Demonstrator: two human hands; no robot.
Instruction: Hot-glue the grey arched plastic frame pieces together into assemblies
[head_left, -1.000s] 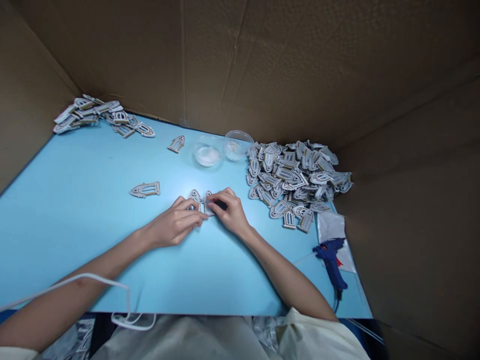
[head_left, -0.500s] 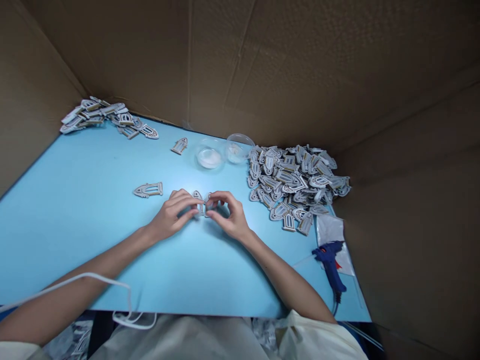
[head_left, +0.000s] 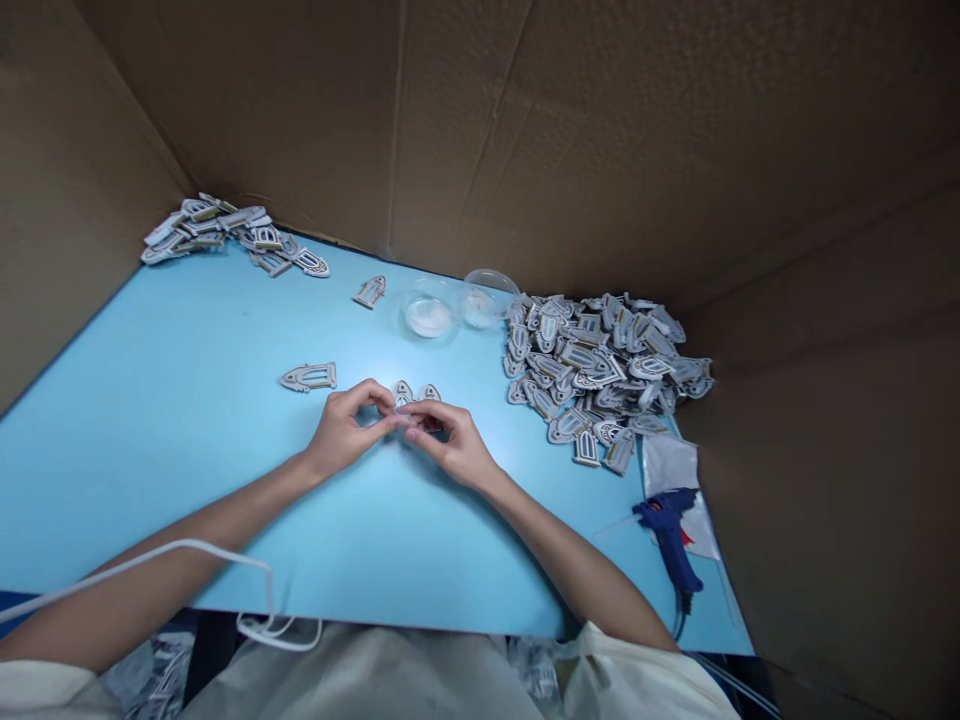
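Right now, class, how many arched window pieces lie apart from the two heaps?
4: one piece toward the back, one piece upper-left of the left hand, and two pieces side by side, partly behind that hand and the right hand. Others may be hidden.

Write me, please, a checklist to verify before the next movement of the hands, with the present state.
1. Left hand and right hand brought together: ok.
2. What is between them identified: cannot tell, too small.
3. Two arched pieces fully visible: not ok, partly hidden behind the hands.
4. Glue gun apart from both hands: ok, lying at the right side.
5. Glue gun cold: cannot tell.
6. White cable clear of left forearm: not ok, crosses it in view.
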